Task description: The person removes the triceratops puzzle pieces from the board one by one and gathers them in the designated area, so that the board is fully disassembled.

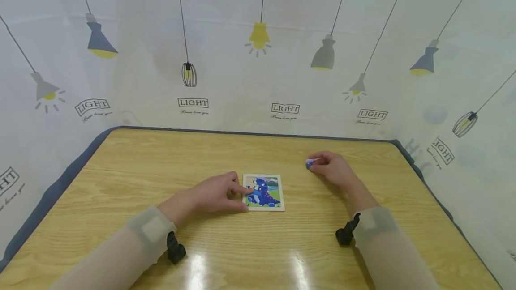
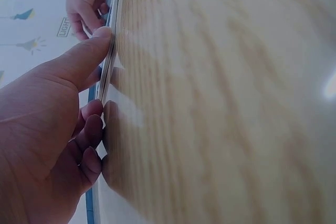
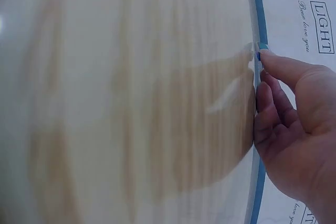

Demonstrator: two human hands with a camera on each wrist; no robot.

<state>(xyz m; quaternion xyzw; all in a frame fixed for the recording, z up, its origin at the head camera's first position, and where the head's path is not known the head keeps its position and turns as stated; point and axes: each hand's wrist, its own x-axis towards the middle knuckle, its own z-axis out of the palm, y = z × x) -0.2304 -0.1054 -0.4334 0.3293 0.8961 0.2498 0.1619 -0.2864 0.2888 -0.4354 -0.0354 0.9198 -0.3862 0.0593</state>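
Pale wood, glossy enough for reflections: a table [image 1: 161,155], and on it, between both hands, a square white-edged picture board [image 1: 282,194], lying flat, bright with a blue dinosaur [image 1: 264,198]. Left hand [image 1: 213,193] at the board's left side, index finger stretched onto the picture, thumb against the near left corner, remaining fingers tucked in; contact rather than a closed grip, presumably to keep the board from sliding. Right hand [image 1: 332,169] apart from it, farther out and to the right, thumb and fingertips pinching a small blue-and-white piece [image 1: 310,163], probably by the edges for finer control over something so small. Too little of that piece on show, even in the right wrist view, to tell table contact from a slight lift. Toward the picture's upper left, a plain tan patch [image 1: 250,181], unlike the bright colours around it. At both cuffs [image 1: 159,218], black wrist cameras [image 1: 175,249], likely strapped there for a close look at the fingers. Beyond the table, a pale sheet [image 1: 225,57] printed with hanging lamps [image 1: 259,35] and the word LIGHT [image 1: 285,108], perhaps as screening.
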